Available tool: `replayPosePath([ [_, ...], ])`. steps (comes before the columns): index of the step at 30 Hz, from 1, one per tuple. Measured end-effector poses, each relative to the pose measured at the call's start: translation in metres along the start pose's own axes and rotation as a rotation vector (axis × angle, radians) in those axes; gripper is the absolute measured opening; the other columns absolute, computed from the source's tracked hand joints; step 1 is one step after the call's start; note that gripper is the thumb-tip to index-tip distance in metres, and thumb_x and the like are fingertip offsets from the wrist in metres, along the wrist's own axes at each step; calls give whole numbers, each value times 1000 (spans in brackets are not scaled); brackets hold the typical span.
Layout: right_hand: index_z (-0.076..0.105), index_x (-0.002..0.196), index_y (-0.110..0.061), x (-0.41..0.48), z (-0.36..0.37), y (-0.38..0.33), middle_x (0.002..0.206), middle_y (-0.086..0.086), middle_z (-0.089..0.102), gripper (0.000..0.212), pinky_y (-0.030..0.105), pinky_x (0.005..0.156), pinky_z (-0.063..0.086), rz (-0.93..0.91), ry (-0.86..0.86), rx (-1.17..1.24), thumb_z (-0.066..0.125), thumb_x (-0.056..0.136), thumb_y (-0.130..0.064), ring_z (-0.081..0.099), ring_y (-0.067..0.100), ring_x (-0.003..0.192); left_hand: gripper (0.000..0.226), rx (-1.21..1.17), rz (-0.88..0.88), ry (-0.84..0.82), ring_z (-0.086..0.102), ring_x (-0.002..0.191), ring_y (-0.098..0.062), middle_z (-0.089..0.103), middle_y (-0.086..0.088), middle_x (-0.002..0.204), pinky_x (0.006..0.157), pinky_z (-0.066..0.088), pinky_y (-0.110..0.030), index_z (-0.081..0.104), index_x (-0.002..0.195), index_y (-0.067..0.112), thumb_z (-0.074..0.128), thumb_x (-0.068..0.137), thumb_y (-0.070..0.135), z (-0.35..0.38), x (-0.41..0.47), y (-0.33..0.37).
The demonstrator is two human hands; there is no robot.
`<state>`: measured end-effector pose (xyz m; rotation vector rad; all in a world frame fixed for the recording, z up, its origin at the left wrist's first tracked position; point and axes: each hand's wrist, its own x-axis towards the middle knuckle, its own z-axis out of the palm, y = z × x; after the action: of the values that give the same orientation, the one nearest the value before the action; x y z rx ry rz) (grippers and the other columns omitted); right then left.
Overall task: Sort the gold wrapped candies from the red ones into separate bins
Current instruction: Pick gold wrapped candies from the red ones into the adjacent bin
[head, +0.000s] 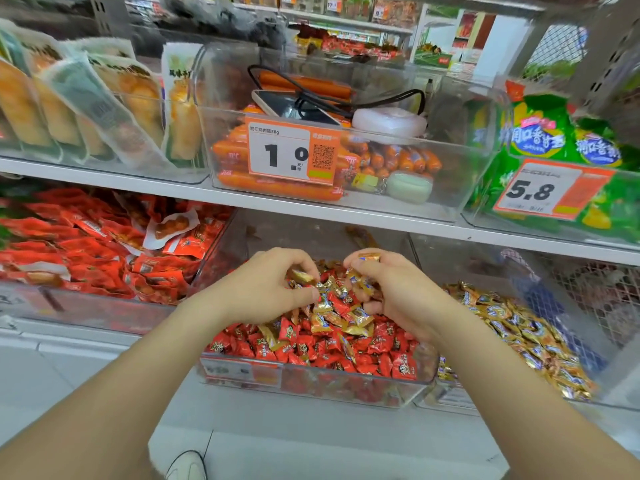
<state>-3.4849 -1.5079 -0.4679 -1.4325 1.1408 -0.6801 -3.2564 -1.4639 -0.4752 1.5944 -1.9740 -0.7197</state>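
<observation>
Picking gold candies (322,322) out of the mixed middle bin (311,386) is the step in hand. The left hand (273,289) pinches one gold candy (302,277); the right hand (391,292) curls round several more. Both hover over the red candies (346,355). Next, I judge, the handfuls must go across to the right bin (450,398), which holds only gold, and drop there.

**Your count, kind by kind**

You have two hands in view: one left hand (266,285) and one right hand (391,289). The lower row holds three clear bins: the left bin (86,313), the middle bin (311,384) and the right bin (446,398). The red candies (346,355) and the gold candies (519,334) are too many to count. Above, you see two price labels, the 1.0 tag (287,150) and the 5.8 tag (550,190), and one phone (294,107). Below is one shoe (187,467).
</observation>
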Motion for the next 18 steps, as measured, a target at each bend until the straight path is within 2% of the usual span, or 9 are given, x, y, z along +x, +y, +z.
replayPosePath([
  [2,63,96,-16,-3,-1,-6,77,6,55,14,30,51,23,85,19,5,55,95,-27,35,16,56,15,-17,10,-45,57,48,2,71,17,70,52,46,-16,69,113,32,70,99,37,3,1,1],
  [4,58,86,-18,-7,-1,-13,70,5,49,22,28,49,21,123,45,-76,48,89,-38,28,18,53,16,-8,11,-62,46,40,1,59,21,53,44,34,-12,67,118,27,64,103,34,7,2,3],
  [6,54,76,-18,-8,-1,-14,63,4,44,38,25,46,25,125,60,-97,44,94,-49,33,19,49,15,-54,14,-64,57,48,4,68,16,72,51,38,-11,64,118,24,58,107,32,8,2,5],
  [8,52,69,-14,-8,0,-13,56,5,43,48,25,45,29,71,77,-124,42,102,-48,49,24,48,15,-50,13,-42,63,60,4,69,10,91,58,41,-14,63,119,27,56,107,34,9,3,5],
  [11,61,72,-10,-11,-1,-11,68,10,66,48,26,44,36,-47,49,-143,50,109,-38,60,26,57,14,-3,41,-18,58,59,8,65,29,74,54,38,-10,67,115,32,67,102,34,9,3,6],
  [13,72,88,-9,-14,-4,-10,85,8,78,35,27,46,41,-95,1,-177,56,109,-32,58,19,60,17,53,53,1,56,61,10,62,29,70,56,36,-11,72,109,37,77,94,37,9,2,6],
  [15,77,107,-20,-14,-9,-6,80,1,76,21,28,50,44,-129,-35,-272,57,109,-26,56,15,60,22,95,38,12,57,71,6,63,26,80,66,39,-13,75,103,43,86,84,43,9,1,2],
  [16,77,107,-25,-13,-11,-4,72,-1,70,22,31,53,47,-158,-25,-373,56,109,-29,54,13,59,25,102,14,17,57,78,2,65,27,88,74,44,-20,76,100,44,89,79,46,9,1,-1],
  [18,78,92,-26,-14,-15,-3,59,-5,56,36,33,59,51,-214,22,-665,57,104,-52,49,8,53,27,78,-28,26,60,90,-6,68,25,97,81,51,-32,77,92,44,92,71,52,7,-1,-3],
])
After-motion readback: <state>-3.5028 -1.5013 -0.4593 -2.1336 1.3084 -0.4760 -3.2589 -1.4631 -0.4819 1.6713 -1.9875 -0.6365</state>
